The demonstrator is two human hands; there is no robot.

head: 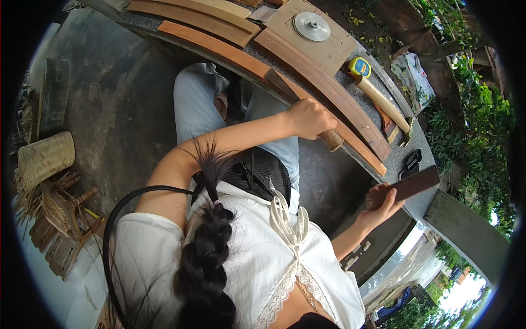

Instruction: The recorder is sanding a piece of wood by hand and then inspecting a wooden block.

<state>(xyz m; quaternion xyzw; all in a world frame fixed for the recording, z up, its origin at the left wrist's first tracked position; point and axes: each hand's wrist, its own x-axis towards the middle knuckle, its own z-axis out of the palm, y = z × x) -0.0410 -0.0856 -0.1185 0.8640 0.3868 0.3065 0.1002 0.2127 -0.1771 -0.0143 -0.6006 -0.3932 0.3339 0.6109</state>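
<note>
My left hand (310,119) grips the round wooden handle (332,140) of a hand tool. Its flat, dark metal blade (283,85) points away over an orange-brown wooden strip (218,46) along the bench's near edge; whether it is a chisel or a file I cannot tell, nor whether it touches the wood. Off to the right, my right hand (380,205) holds a dark brown rectangular block (407,187) near the bench's end. Behind the orange strip lies a wider brown board (324,92) with a small nail-like pin near its right end.
On the granite bench (419,201) lie a claw hammer (382,98), a paintbrush (386,123), a yellow tape measure (360,67) and black sunglasses (412,160). A metal disc (311,26) sits on a plywood panel (283,20). More boards (197,18) lie far left. Wooden furniture (61,230) stands on the floor.
</note>
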